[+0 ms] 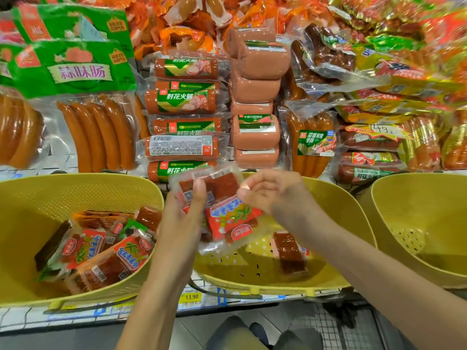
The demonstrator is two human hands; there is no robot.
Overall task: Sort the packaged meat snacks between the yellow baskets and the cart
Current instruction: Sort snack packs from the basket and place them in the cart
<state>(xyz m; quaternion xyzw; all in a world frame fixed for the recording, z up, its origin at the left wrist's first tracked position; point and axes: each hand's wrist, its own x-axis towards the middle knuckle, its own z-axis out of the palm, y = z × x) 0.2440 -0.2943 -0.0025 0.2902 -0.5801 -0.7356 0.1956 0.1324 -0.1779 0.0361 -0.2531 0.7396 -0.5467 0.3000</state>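
My left hand [185, 213] grips a small stack of flat meat snack packets [227, 215], red-labelled with dark meat showing, above the gap between the left and middle yellow baskets. My right hand [267, 193] hovers at the stack's right edge with curled fingers touching the top packets; whether it pinches one is unclear. The left yellow basket [50, 195] holds several similar packets [101, 248]. One packet [290, 253] lies in the middle yellow basket [336, 210]. No cart is recognisable.
A third yellow basket [417, 223] stands at the right, nothing visible inside. Behind the baskets, a display is piled with packaged sausages and ham rolls [182, 102]. A price tag [191, 297] sits on the shelf edge. Floor and dark mesh lie below.
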